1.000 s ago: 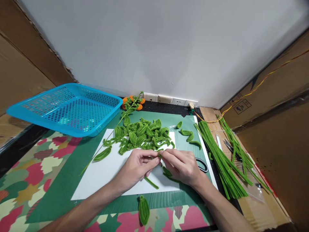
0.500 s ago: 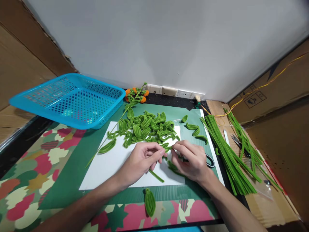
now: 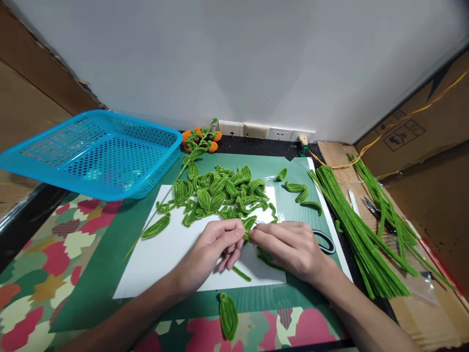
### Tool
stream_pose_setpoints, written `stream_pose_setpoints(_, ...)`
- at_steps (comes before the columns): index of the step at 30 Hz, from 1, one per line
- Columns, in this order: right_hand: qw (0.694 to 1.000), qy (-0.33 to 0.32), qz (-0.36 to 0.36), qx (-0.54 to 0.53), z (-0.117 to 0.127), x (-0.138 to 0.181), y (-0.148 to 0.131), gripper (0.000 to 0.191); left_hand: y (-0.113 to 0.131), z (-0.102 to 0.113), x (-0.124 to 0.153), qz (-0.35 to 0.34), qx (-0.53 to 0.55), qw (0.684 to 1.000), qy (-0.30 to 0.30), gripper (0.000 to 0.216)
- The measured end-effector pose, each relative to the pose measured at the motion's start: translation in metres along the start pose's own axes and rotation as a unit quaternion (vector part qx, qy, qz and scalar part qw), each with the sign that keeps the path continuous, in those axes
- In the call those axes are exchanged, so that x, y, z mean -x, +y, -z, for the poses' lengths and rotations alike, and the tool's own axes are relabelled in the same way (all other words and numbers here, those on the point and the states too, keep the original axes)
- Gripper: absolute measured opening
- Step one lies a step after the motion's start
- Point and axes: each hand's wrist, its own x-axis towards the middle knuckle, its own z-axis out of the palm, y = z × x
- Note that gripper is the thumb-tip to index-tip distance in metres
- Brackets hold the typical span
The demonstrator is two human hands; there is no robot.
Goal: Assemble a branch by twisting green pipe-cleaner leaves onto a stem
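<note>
Mat [image 3: 97, 288]: green, with white paper [image 3: 154, 266] on it, before a pale wall [image 3: 183, 63].
Leaf in work [image 3: 250, 223]: green and fuzzy, between left hand [image 3: 220, 244] and right hand [image 3: 293, 247], at the fingertips, over the paper; seemingly unfinished.
Left grip: thumb and forefinger pinching the leaf's near end.
Right grip: fingers curled, tips meeting the leaf; thumb hidden, so I cannot tell whether they pinch.
Leaf pile [image 3: 218, 185]: just beyond the hands, many apparently already shaped.
Straight stems [image 3: 357, 234]: bundled well to the right, apparently unworked.

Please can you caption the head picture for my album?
Left hand and right hand meet at a green leaf near a leafy pile.
</note>
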Motion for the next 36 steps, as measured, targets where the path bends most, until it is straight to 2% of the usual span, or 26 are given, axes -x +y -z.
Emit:
stream_pose_setpoints(4, 0.995, 0.041, -0.041, -0.087, -0.003, -0.001, -0.003, 0.009, 0.001, 0.001, 0.002, -0.047, -0.053, 0.997, 0.003, 0.029)
stream_pose_setpoints(7, 0.991, 0.066, -0.052, -0.106, -0.005, -0.004, -0.005, 0.012, 0.002, 0.000, 0.005, -0.066, -0.065, 0.996, -0.002, 0.029)
stream_pose_setpoints(11, 0.997, 0.036, -0.057, -0.040, -0.006, -0.005, -0.003, 0.024, 0.003, -0.002, 0.005, -0.072, -0.065, 0.995, 0.002, 0.030)
stream_pose_setpoints(14, 0.999, 0.011, -0.039, 0.015, -0.004, -0.003, -0.001, 0.026, 0.002, 0.000, 0.003, -0.067, -0.055, 0.996, -0.006, 0.028)
stream_pose_setpoints(18, 0.999, -0.001, -0.027, 0.027, -0.004, -0.003, -0.001, 0.026, 0.000, 0.004, 0.001, -0.067, -0.055, 0.996, -0.012, 0.028)
stream_pose_setpoints(22, 0.997, -0.011, -0.012, 0.080, -0.001, -0.007, 0.003, 0.027, 0.003, 0.000, -0.002, -0.074, -0.067, 0.995, 0.031, 0.031)
stream_pose_setpoints(24, 0.990, -0.019, -0.045, 0.129, 0.007, -0.008, 0.009, 0.029, 0.006, -0.002, -0.002, -0.078, -0.071, 0.993, 0.061, 0.032)
stream_pose_setpoints(25, 0.983, -0.024, -0.088, 0.157, 0.012, -0.007, 0.014, 0.030, 0.007, -0.002, -0.002, -0.082, -0.076, 0.991, 0.076, 0.031)
stream_pose_setpoints(27, 0.949, -0.025, -0.223, 0.221, 0.028, -0.004, 0.026, 0.030, 0.009, -0.002, -0.001, -0.096, -0.100, 0.984, 0.112, 0.029)
stream_pose_setpoints(30, 0.852, -0.068, -0.409, 0.320, 0.052, 0.005, 0.046, 0.024, 0.012, 0.002, -0.001, -0.147, -0.145, 0.958, 0.198, 0.023)
stream_pose_setpoints(32, 0.792, -0.119, -0.490, 0.345, 0.065, 0.010, 0.055, 0.026, 0.013, 0.005, -0.002, -0.179, -0.156, 0.939, 0.248, 0.021)
stream_pose_setpoints(33, 0.771, -0.139, -0.520, 0.341, 0.070, 0.013, 0.059, 0.026, 0.013, 0.007, -0.003, -0.188, -0.153, 0.934, 0.264, 0.021)
stream_pose_setpoints(36, 0.741, -0.167, -0.569, 0.316, 0.078, 0.017, 0.064, 0.022, 0.014, 0.010, -0.008, -0.201, -0.113, 0.932, 0.279, 0.024)
